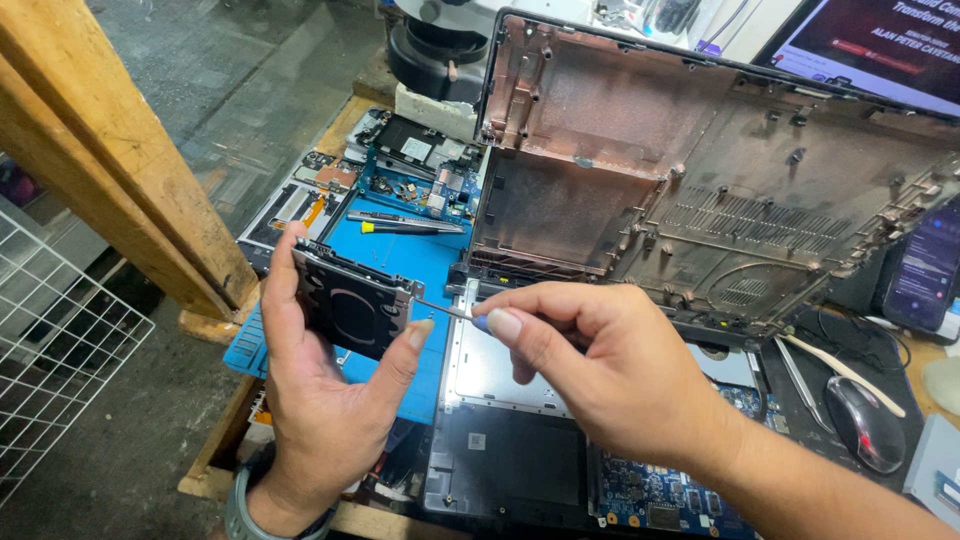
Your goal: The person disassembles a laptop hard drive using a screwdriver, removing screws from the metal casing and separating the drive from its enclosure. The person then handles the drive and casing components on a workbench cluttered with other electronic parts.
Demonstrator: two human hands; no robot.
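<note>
My left hand point(322, 385) holds a black hard drive in a metal bracket point(352, 297) upright, thumb on one side and fingers on the other. My right hand point(600, 365) pinches a small screwdriver point(448, 310) whose thin tip touches the bracket's right edge. Both hands hover over an opened laptop point(500, 440) with its silver plate and blue circuit board exposed. The laptop's removed bottom cover point(700, 170) leans upright behind, its copper-toned inside facing me.
A blue work mat point(395, 250) carries a yellow-tipped screwdriver point(400, 227) and small circuit boards point(420, 185). A black mouse point(865, 425), a phone point(925, 265) and a monitor point(880, 40) are at the right. A wooden beam point(110, 140) and wire rack point(55, 340) stand left.
</note>
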